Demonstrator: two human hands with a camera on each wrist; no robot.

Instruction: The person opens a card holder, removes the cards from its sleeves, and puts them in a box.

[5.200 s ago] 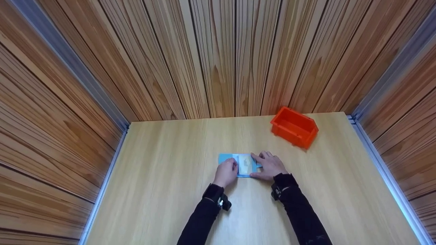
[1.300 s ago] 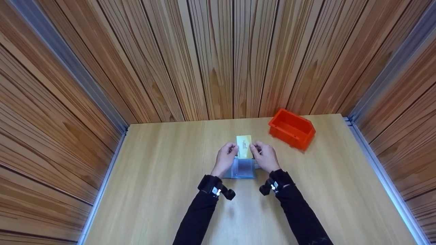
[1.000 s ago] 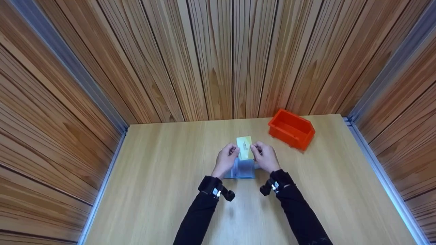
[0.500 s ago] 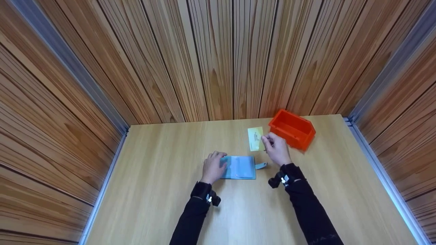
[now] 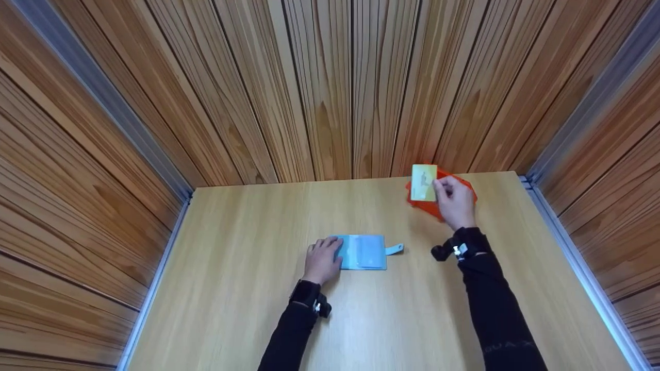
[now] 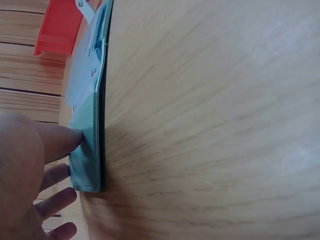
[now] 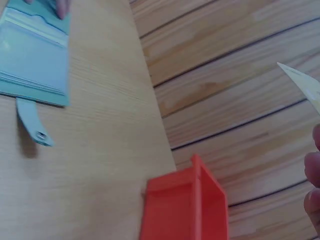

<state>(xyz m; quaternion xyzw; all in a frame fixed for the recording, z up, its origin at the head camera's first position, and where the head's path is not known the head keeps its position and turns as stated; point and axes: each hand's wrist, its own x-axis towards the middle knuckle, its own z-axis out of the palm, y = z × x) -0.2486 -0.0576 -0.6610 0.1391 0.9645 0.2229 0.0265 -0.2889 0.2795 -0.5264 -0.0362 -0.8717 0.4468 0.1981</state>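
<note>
A light blue card holder lies unfolded on the table, its snap strap sticking out to the right. Clear sleeves show inside it. My left hand rests on its left cover with fingers fairly straight; the left wrist view shows the thumb pressing the cover. Up at the back right, my right hand pinches a pale yellow-green card by its right edge. That card is held above the orange bin and hides part of it. Only fingertips and a card corner show in the right wrist view.
The orange bin stands on the light wood table close to the back wall. Wood-panelled walls with metal corner rails enclose the table on the left, back and right.
The card has come off the card holder and moved right and back to the bin in my right hand. My left hand has let go of the card and dropped onto the left cover.
</note>
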